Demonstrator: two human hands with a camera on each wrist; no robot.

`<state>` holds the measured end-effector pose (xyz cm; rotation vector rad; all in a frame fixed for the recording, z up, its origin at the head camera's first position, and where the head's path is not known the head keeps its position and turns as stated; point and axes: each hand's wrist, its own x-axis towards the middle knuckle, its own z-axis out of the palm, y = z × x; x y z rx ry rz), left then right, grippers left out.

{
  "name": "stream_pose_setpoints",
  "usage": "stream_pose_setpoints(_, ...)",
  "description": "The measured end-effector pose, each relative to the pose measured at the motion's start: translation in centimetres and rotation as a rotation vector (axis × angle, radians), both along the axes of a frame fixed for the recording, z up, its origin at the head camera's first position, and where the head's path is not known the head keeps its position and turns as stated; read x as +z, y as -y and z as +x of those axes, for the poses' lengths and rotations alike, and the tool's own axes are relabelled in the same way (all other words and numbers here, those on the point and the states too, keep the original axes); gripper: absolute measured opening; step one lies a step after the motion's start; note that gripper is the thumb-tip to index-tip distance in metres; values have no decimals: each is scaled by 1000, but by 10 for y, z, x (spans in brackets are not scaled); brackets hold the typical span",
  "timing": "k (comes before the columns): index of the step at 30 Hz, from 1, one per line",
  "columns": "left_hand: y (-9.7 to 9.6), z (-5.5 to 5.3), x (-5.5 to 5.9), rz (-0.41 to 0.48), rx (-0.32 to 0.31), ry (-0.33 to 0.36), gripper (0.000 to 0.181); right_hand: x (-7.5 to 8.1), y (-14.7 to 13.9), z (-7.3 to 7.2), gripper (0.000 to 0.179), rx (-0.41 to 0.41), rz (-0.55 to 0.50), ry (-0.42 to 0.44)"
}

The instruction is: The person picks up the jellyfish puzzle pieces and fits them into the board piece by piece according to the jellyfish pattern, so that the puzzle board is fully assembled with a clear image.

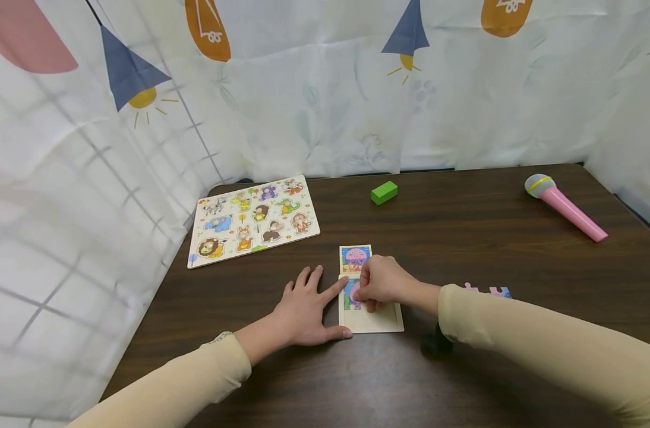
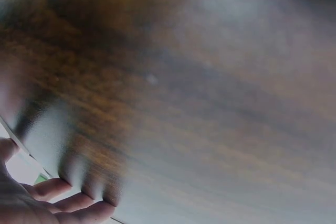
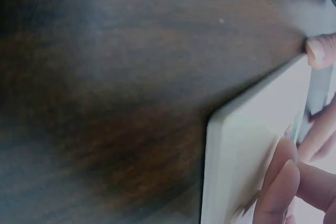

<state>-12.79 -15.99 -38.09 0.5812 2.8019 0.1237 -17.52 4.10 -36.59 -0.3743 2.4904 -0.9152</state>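
Note:
A small pale puzzle tray (image 1: 378,322) lies on the dark wooden table, its upper left part filled by a jigsaw piece (image 1: 349,297) with a pink and blue picture. My left hand (image 1: 306,312) is spread flat at the tray's left side, index fingertip and thumb on its edge. Over the tray, my right hand (image 1: 384,282) has its thumb and index finger curled down, pinching a puzzle piece (image 3: 242,212) that the fingers mostly hide. A jellyfish picture card (image 1: 355,255) sits directly above the tray, partly covered by the right hand.
Loose puzzle pieces (image 1: 499,292) lie beyond my right forearm, partly hidden by the sleeve. An animal puzzle board (image 1: 255,220) rests at the back left. A green block (image 1: 384,192) stands near the back edge, and a pink toy microphone (image 1: 568,208) lies at the right.

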Motion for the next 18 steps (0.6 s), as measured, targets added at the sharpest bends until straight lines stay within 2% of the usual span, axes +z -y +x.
stream_pose_setpoints(11, 0, 1, 2, -9, -5, -3, 93, -1, 0, 1, 27, 4, 23, -34)
stream_pose_setpoints(18, -1, 1, 0, -7, -5, -11, 93, 2, -4, 2, 24, -24, -25, 13)
